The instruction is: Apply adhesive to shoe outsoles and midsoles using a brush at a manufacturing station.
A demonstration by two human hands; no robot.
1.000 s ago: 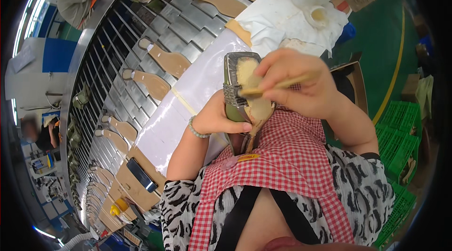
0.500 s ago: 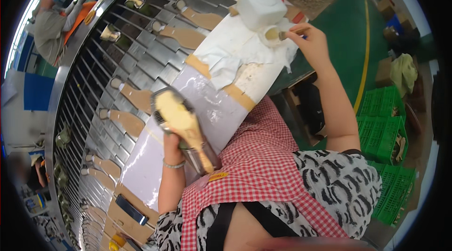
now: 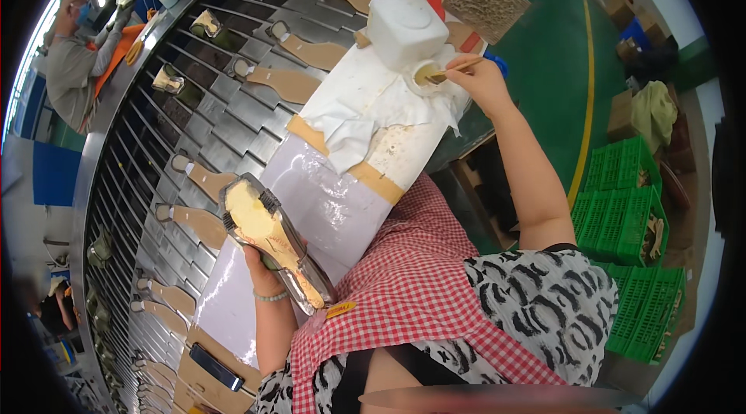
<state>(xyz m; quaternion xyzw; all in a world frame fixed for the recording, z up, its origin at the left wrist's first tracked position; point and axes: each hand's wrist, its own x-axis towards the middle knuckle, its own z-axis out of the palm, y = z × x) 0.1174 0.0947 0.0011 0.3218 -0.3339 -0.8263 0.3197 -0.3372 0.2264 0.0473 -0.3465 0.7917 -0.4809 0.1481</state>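
My left hand (image 3: 266, 273) grips a dark shoe upper on its last (image 3: 272, 237), sole side up, with the pale yellow bottom facing me and the narrower end near my apron. In my right hand (image 3: 483, 84) is a thin brush (image 3: 465, 64), pinched by its handle. Its tip reaches into a small round pot (image 3: 426, 74) holding yellowish liquid; the bristles cannot be made out. Behind the pot sits a square white plastic jug (image 3: 407, 30). A crumpled white cloth (image 3: 348, 134) lies on the stained board between my two hands.
Tan insoles (image 3: 284, 86) lie in pairs along the metal roller conveyor (image 3: 190, 115) to my left. A phone (image 3: 216, 366) rests on cardboard at lower left. A rough brown block (image 3: 486, 10) stands beyond the jug. Green crates (image 3: 618, 227) stack at right; another person (image 3: 74, 76) works across the conveyor.
The view has shifted slightly. My left hand has brought the shoe a little left and lower, turning it slightly. The right hand stays at the pot, with more of the brush handle showing.
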